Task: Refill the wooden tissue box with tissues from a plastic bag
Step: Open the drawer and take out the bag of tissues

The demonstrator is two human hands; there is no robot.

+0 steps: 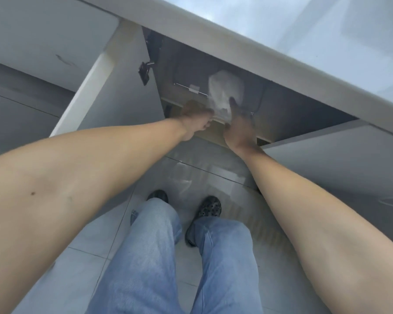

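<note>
A white plastic bag of tissues [226,89] sits inside the open cabinet under the counter, on its wooden shelf [213,132]. My left hand [196,120] is curled at the bag's lower left corner, fingers closed on its edge. My right hand [238,125] rests against the bag's lower right side, with the thumb pressed up onto the plastic. Both arms reach down and forward from above. The wooden tissue box is not in view.
The left cabinet door [114,87] stands open, its dark hinge [145,71] showing. The right door [340,159] is open beside my right arm. The white countertop edge [247,41] overhangs the cabinet. My jeans-clad legs and dark shoes [210,209] stand on a glossy tiled floor.
</note>
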